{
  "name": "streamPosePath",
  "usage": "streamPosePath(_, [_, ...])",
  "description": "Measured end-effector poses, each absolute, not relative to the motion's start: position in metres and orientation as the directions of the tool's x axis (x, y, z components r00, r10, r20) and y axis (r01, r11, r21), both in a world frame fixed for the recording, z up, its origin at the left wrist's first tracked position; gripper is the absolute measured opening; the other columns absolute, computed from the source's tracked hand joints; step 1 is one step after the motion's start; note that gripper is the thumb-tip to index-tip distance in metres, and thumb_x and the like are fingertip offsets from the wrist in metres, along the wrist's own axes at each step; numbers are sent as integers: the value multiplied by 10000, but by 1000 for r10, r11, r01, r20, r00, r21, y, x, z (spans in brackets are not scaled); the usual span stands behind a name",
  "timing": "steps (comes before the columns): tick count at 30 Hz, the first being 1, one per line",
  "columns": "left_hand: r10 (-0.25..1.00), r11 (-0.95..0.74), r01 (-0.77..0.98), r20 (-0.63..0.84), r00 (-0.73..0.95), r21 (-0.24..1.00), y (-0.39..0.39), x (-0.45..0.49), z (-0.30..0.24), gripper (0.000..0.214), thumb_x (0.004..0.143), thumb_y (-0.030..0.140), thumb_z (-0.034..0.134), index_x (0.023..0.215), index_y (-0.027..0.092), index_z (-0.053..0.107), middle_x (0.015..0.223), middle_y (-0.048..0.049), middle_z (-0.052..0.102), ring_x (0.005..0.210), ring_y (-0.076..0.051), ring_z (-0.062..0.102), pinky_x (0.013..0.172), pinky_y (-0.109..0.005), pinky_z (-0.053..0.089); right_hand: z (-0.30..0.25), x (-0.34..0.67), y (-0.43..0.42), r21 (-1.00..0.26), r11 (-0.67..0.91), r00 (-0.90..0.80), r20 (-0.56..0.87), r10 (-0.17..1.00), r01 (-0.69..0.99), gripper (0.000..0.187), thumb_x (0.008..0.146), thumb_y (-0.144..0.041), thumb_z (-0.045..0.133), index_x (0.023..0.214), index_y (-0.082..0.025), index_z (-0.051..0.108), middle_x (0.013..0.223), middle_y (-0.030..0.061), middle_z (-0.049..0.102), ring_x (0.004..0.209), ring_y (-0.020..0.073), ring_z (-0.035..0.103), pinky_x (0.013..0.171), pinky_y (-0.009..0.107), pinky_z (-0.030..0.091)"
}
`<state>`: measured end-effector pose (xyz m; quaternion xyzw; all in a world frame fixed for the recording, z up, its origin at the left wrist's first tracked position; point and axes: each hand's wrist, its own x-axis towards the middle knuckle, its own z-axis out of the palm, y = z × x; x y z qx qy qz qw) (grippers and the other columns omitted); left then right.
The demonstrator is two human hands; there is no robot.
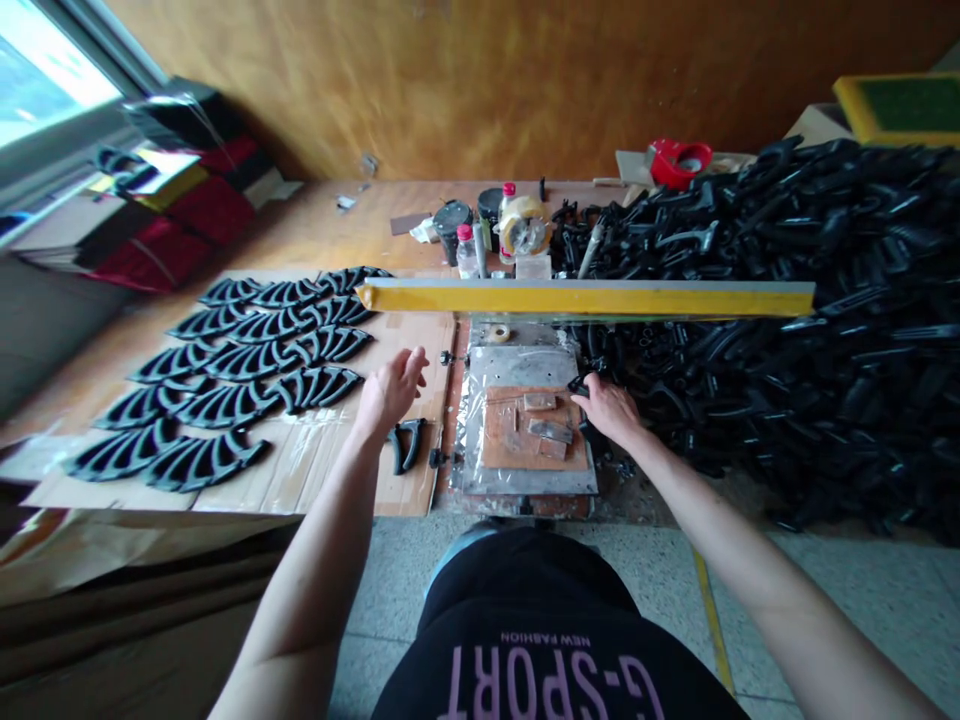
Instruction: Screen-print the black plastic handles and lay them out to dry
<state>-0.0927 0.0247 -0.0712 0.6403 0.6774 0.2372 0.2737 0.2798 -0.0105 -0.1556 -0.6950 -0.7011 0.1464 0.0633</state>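
My left hand [391, 392] hovers over the cardboard sheet [401, 345], its fingers loosely extended and nothing visible in them. Just below it, a few curved black plastic handles [407, 445] lie on the cardboard. Fingers of my right hand [611, 408] pinch a small black plastic part [578, 384] at the right edge of the metal plate [476, 480]; its full shape is hard to make out. On that plate is a brown board [499, 450] bearing several small worn blocks [550, 430]. Overlapping rows of black handles [240, 400] cover the cardboard's left side.
A large heap of black parts [750, 400] fills the right side. A yellow bar [592, 299] spans above the plate. Behind it stand bottles [466, 255], dark cups [453, 228] and a tape roll [525, 228]. A red tape dispenser [675, 165] sits farther back.
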Motion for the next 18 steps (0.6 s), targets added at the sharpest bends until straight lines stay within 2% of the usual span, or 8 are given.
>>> streamPosePath(2, [999,8,518,17,-44,856,25,-78,-52,479,902,617,400,991,196,612,662,-7,621,497,-109,544,494,-208,419,-155,288,-9,-303,-54,32,-77,997,951,286,867,-284,620,1108,-155,536,989,148,690,897,272,659,760,342,468])
streamPosePath(4, [995,-45,265,66,-71,963,24,-65,-35,469,885,617,447,1042,196,582,636,10,605,464,-99,517,454,-198,402,-156,288,-12,-419,23,-33,-17,999,908,229,856,-229,623,1072,-167,575,1026,116,681,934,242,651,801,329,476])
streamPosePath(6, [990,-96,58,101,-99,994,24,-54,-22,416,891,587,458,996,199,565,631,10,604,446,-95,504,434,-200,394,-159,273,-18,-531,189,-182,65,981,826,153,884,-219,591,1030,-184,624,1056,80,675,973,203,637,856,306,471])
streamPosePath(8, [986,-132,-45,126,-112,990,27,-43,-11,354,904,532,459,865,195,560,623,-2,602,443,-93,497,424,-205,388,-164,250,-24,-549,339,-324,128,937,764,173,920,-216,550,1051,-200,663,1048,57,676,961,172,626,866,284,464])
streamPosePath(10, [982,-142,-50,135,-129,989,32,-32,-4,343,906,481,466,740,191,544,573,0,564,439,-90,474,413,-202,372,-169,229,-29,-461,451,-431,155,889,764,225,941,-215,525,1100,-224,685,964,47,680,925,169,609,830,275,461])
streamPosePath(13, [972,-153,8,152,-177,988,36,-21,0,370,906,459,468,656,192,523,499,21,486,425,-82,421,399,-193,336,-175,213,-34,-245,561,-528,191,828,791,252,944,-236,529,1123,-253,706,908,63,671,934,196,569,798,293,451])
streamPosePath(15, [968,-166,44,172,-181,985,32,-18,-2,384,912,473,457,673,187,547,501,23,486,427,-80,415,405,-196,334,-176,210,-35,-120,583,-549,228,804,804,258,937,-235,537,1127,-257,711,961,76,675,951,204,558,799,302,457])
streamPosePath(18, [967,-179,67,188,-170,982,15,-21,-10,438,918,542,435,809,169,638,604,-8,579,506,-97,500,457,-208,392,-177,215,-37,102,574,-578,267,771,812,249,931,-266,557,1131,-245,704,961,59,684,931,189,577,776,286,497])
